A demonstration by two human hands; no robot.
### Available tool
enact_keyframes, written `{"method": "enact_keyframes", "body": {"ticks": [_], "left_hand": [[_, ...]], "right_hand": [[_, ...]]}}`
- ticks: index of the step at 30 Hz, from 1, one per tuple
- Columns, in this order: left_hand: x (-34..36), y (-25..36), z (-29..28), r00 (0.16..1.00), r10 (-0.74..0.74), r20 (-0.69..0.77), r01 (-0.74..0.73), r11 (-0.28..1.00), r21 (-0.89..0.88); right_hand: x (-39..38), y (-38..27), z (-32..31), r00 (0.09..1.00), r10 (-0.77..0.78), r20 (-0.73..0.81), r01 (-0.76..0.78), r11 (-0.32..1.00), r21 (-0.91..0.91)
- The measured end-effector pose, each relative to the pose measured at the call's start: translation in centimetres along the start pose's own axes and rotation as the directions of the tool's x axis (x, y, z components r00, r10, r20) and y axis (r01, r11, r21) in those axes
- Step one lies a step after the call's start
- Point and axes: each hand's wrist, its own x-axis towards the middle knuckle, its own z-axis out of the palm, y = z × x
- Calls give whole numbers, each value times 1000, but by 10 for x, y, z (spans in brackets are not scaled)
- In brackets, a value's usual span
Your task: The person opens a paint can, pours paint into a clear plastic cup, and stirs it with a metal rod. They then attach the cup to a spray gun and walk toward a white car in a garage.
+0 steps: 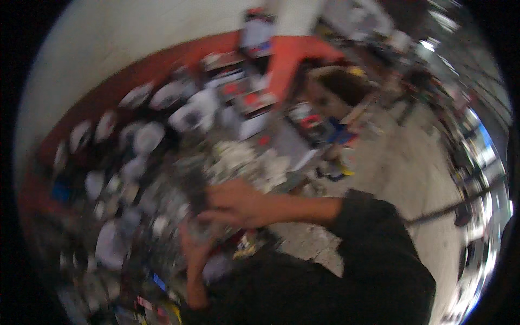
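Frame's heavily motion-blurred, so we only get coarse detail. Biggest first: wall (141,38), pale above, red band along the bottom. Bare grey-beige floor (401,157) runs down our right. Dark sleeve (379,238) fills lower centre-right. Cardboard box (323,95), top open, sits upper right, near the red part. Red-and-white packages (250,103) pile up left of it. Rounded white items (147,136) are scattered at left; can't tell what kind. Crumpled off-white heap (235,160) lies just beyond our right hand (235,203). That hand reaches in from the right, fingers bent, at a dark grey item (192,184) left of the heap. Left hand (196,238) comes up from below, just under the right. We can't tell whether either has a grip. Smallest: bright blue piece (158,281), lower left.
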Motion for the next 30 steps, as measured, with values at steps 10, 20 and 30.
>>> {"method": "enact_keyframes", "body": {"ticks": [10,20,30], "left_hand": [[-11,-14,0,987,-104,-118,53,927,-371],[-28,-39,-20,955,-104,-278,54,982,-183],[-43,-44,-30,902,-232,-365,138,954,-265]], "right_hand": [[22,-21,3,996,51,77,-49,998,-35],[29,-16,21,951,294,-98,-266,935,233],[22,11,28,939,344,-6,-321,883,341]]}}
